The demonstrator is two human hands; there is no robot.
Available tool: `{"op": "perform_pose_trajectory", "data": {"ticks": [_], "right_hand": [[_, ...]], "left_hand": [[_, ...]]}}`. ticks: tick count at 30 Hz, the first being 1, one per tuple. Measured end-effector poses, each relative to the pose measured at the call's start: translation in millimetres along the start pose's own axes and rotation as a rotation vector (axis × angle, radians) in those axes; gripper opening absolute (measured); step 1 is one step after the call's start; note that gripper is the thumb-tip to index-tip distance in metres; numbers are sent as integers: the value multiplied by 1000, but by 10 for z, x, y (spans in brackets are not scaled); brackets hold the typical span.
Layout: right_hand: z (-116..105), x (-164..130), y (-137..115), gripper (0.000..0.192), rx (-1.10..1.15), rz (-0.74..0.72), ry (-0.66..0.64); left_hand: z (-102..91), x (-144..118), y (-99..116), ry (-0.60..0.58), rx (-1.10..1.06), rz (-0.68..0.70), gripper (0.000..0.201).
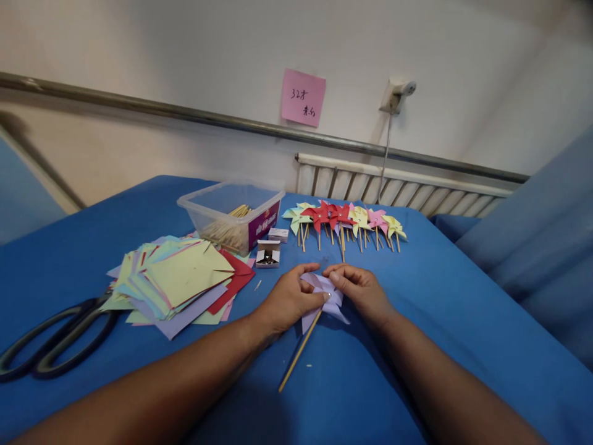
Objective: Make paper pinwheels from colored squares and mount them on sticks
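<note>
Between my hands is a lilac paper pinwheel (334, 307), a shiny pin head at its middle and a wooden stick (300, 352) slanting down toward me. My left hand (291, 298) grips it from the left, thumb pressed close to the pin. With thumb and forefinger, my right hand (359, 289) pinches the upper right edge of the paper. The fingertips partly hide the upper blades. Just beyond stands a small open box of shiny pins (267, 254), with a second small white box (278, 235) behind it.
Left lies a pile of coloured paper squares (185, 278), with large black-handled scissors (60, 337) beside it. A clear plastic tub (208, 213) holds wooden sticks. Several finished pinwheels (343, 216) lie in a row at the back of the blue table (463, 346), before a radiator (393, 185).
</note>
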State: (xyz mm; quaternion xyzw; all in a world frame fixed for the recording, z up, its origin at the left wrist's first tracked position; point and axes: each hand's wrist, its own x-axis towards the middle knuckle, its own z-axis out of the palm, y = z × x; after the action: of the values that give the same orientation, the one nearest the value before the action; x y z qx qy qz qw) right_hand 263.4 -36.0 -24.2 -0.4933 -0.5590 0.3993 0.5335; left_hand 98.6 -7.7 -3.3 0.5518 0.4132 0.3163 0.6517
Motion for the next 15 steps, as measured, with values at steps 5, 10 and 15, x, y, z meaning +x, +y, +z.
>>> {"op": "perform_pose_trajectory", "data": {"ticks": [5, 10, 15], "right_hand": [[16, -18, -5, 39, 26, 79, -46], [78, -21, 34, 28, 25, 47, -40], [96, -28, 53, 30, 66, 94, -3]], "left_hand": [[11, -3, -17, -29, 95, 34, 66], [0, 11, -75, -48, 111, 64, 65], [-5, 34, -99, -6, 88, 52, 70]]}}
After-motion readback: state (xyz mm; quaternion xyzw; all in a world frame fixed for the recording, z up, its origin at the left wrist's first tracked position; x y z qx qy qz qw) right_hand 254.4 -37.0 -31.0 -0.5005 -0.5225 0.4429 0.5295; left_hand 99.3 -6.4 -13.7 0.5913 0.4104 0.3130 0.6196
